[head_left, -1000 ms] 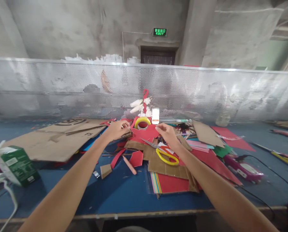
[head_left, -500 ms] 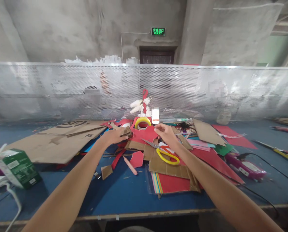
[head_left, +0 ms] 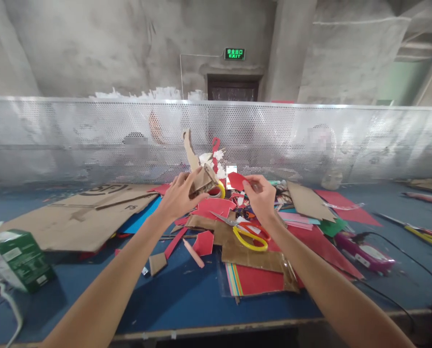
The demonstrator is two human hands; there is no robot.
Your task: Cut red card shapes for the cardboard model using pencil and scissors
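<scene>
My left hand (head_left: pixel 179 193) is closed around a cardboard construction (head_left: pixel 205 180) with a long curved strip standing up from it. My right hand (head_left: pixel 261 193) pinches a small piece of red paper (head_left: pixel 236 181) between thumb and fingers. Behind the cardboard construction, a roll of yellow tape (head_left: pixel 221 189) is partly hidden. Below and between my hands lie scissors (head_left: pixel 250 238) with yellow and red handles, their blades pointing left. More cut red paper (head_left: pixel 216 207) lies just beyond the blades. A pink pen-like stick (head_left: pixel 194 253) rests nearer to me.
A large cardboard sheet (head_left: pixel 78 217) covers the left of the blue table (head_left: pixel 172 309). A green box (head_left: pixel 22 261) stands at the far left. Right are red sheets (head_left: pixel 324 246), a purple device (head_left: pixel 364 252) with a black cable, and more scissors (head_left: pixel 419 232). A perforated metal screen (head_left: pixel 103 140) stands behind.
My left hand has lifted the cardboard construction off the pile, its strip now upright. My right hand has raised the red paper piece from the pile.
</scene>
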